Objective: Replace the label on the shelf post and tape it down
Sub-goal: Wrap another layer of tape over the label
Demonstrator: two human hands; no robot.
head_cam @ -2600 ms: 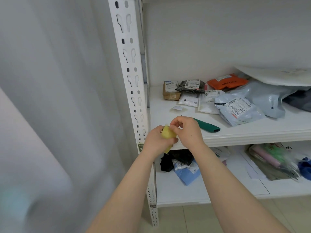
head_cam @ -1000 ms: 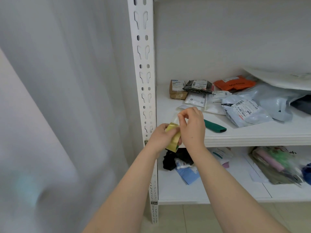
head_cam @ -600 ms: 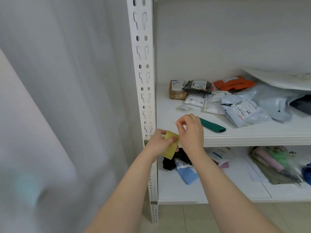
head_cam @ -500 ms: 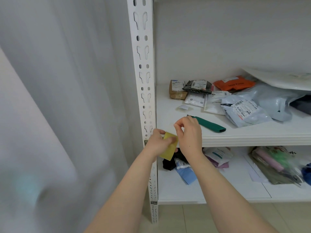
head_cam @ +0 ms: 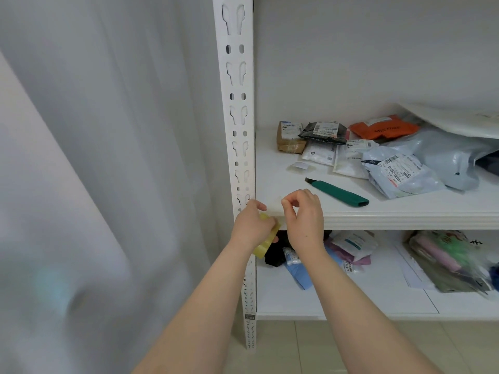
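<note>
Yellowish translucent tape roll (head_cam: 262,249) at centre frame, gripped in left hand (head_cam: 252,225), just right of white perforated metal shelf post (head_cam: 237,117). Right hand (head_cam: 305,217) beside it, thumb and forefinger pinching the tape's free end. Short clear strip (head_cam: 273,205) stretched between the 2 hands, at front edge of white shelf board (head_cam: 405,211). Small white slip (head_cam: 299,166) lies on the board, up-right of hands. Green utility knife (head_cam: 337,191) lies nearer them. Mailing parcels (head_cam: 399,171) piled at right. Small dark tag (head_cam: 249,317) low on post. Grey curtain (head_cam: 94,130) fills left.
</note>
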